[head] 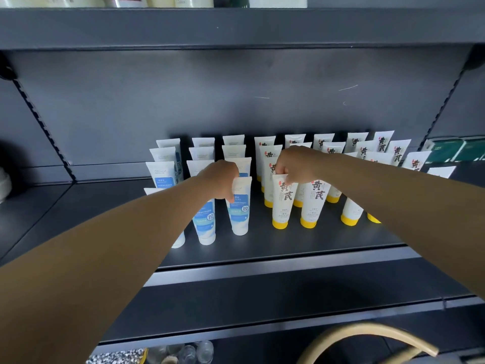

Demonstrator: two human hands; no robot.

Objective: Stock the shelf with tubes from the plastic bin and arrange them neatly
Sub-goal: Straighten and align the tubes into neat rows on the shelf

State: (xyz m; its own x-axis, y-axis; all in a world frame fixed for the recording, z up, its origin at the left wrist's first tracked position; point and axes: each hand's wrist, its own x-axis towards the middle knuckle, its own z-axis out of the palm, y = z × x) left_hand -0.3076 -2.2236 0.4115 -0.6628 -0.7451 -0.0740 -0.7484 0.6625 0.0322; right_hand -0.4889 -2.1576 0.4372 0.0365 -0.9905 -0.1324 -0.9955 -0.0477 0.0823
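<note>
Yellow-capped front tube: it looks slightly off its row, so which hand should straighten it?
Right. The right hand already pinches that yellow-capped tube at its top; the left hand holds a blue-labelled tube.

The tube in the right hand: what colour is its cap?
Yellow. The tube that the right hand pinches has a yellow cap, plain in the head view.

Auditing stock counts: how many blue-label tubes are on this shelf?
12: three front-to-back columns of four, left column, middle column, right column, beside the yellow-capped tubes. The left hand covers parts of front ones; others may be hidden.
</note>
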